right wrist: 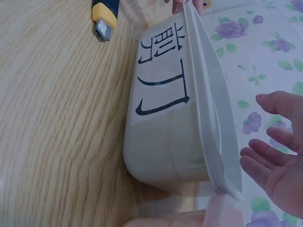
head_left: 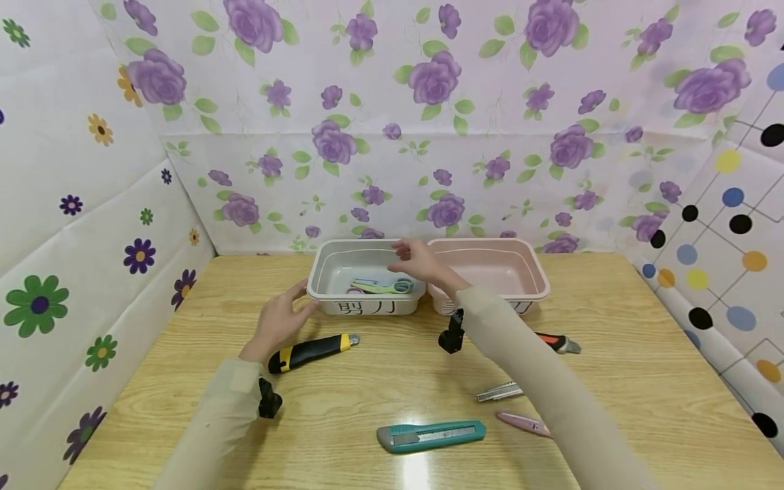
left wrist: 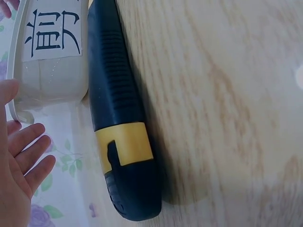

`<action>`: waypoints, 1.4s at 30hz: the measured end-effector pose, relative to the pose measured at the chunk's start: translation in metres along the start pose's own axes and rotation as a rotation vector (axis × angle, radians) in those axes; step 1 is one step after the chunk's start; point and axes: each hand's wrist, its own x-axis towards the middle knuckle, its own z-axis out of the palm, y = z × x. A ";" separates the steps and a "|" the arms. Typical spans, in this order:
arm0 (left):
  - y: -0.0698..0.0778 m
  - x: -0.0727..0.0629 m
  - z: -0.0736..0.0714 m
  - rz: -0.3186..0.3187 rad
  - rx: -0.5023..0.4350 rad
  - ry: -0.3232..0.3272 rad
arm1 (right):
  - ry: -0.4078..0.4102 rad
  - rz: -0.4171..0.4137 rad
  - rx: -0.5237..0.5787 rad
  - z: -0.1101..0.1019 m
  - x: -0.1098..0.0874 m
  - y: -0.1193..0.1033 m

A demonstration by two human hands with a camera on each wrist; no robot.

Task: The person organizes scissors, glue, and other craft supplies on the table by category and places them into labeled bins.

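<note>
My left hand [head_left: 282,322] is at the left end of a white plastic bin [head_left: 372,307], thumb and fingertips against its corner, the other fingers loosely spread. Black Chinese characters on a label [left wrist: 52,29] mark the bin's front. Inside lie scissors with yellow-green handles [head_left: 402,286], beside blue and pink pieces. Over the bin's right end, my right hand [head_left: 422,261] is raised with fingers apart and nothing in them. The right wrist view shows this hand [right wrist: 277,151] beyond the bin's rim. A black-and-yellow utility knife [head_left: 314,351] lies just below my left hand.
A pale pink bin [head_left: 490,271] stands right beside the white one. On the wooden table [head_left: 343,408] lie a teal utility knife [head_left: 431,435], a silver one [head_left: 499,391], an orange-and-black one [head_left: 554,341] and a pink tool [head_left: 523,422], some partly behind my right sleeve. Flowered cloth walls surround the table.
</note>
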 end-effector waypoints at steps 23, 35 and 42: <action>0.000 0.001 0.002 -0.014 0.004 -0.011 | -0.048 -0.123 -0.026 -0.036 -0.045 0.012; 0.001 0.000 0.002 -0.015 0.002 -0.015 | -0.051 -0.181 -0.051 -0.049 -0.074 0.029; 0.001 0.000 0.002 -0.024 -0.010 -0.024 | -0.053 -0.169 -0.083 -0.057 -0.096 0.036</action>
